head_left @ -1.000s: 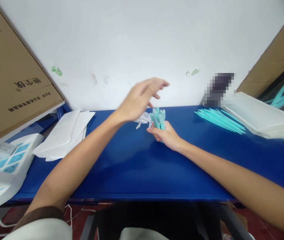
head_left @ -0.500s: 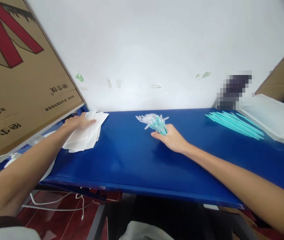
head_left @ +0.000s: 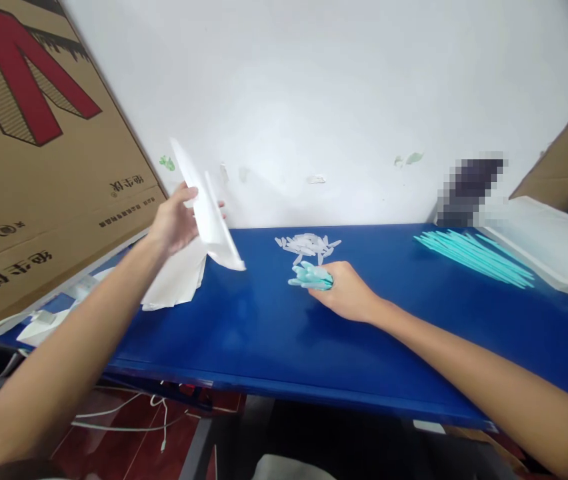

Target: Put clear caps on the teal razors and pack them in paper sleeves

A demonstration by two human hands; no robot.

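My left hand (head_left: 175, 220) grips a thin white bag-like sheet (head_left: 209, 217), lifted and tilted above the table's back left. Below it lies a stack of similar white sheets (head_left: 177, 277), partly hidden by my arm. Closed around a bundle of teal sticks (head_left: 309, 277), my right hand (head_left: 347, 290) is low over the middle of the table. The stick ends point left; some look whitish, as if capped. Just behind them is a small pile of translucent white caps or slips (head_left: 307, 243), too small to tell which.
More teal sticks (head_left: 474, 257) lie on the blue table (head_left: 244, 333) at the right, beside a translucent plastic bin (head_left: 564, 247). A large cardboard box (head_left: 64, 187) stands on the left. White cables (head_left: 124, 427) hang below the table. A white wall rises behind.
My left hand has raised a white sheet up off the stack. My right hand has drawn the stick bundle slightly back from the pile of small white pieces, toward me.
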